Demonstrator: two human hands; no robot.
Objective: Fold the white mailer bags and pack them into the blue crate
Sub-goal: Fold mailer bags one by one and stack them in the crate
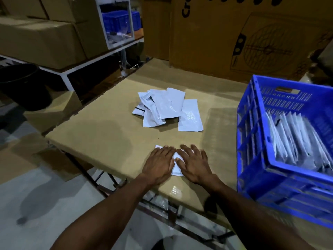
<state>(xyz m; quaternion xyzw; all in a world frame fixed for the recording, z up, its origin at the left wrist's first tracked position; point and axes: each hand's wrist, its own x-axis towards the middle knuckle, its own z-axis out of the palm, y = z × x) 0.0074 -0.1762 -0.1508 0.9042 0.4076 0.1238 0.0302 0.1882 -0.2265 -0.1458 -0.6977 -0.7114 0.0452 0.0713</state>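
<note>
At the near edge of the tan cardboard-covered table [100,134], your two hands lie flat, palms down, on a single white plastic mailer bag [177,164]. Your left hand [159,165] covers the bag's left part, its fingers straight and held together, only a far corner of white showing beyond the fingertips. Your right hand [195,164] presses the right part, fingers spread and straight, thumb angled inward onto the white strip that shows between the two hands. Neither hand curls round the bag; both simply bear down on it. The bag's near edge peeks out below the gap between your wrists, just short of the table's front edge.

Farther back, at the middle of the table, a loose heap of white mailer bags [162,105] lies overlapping, with one flat bag [190,115] resting at its right side, well apart from your hands. To your right stands the blue slotted plastic crate [252,141], touching neither hand; inside it a row of packed white bags [295,139] stands on edge, leaning. A large brown cardboard carton [234,33] with a printed fan drawing rises behind the table.
</note>
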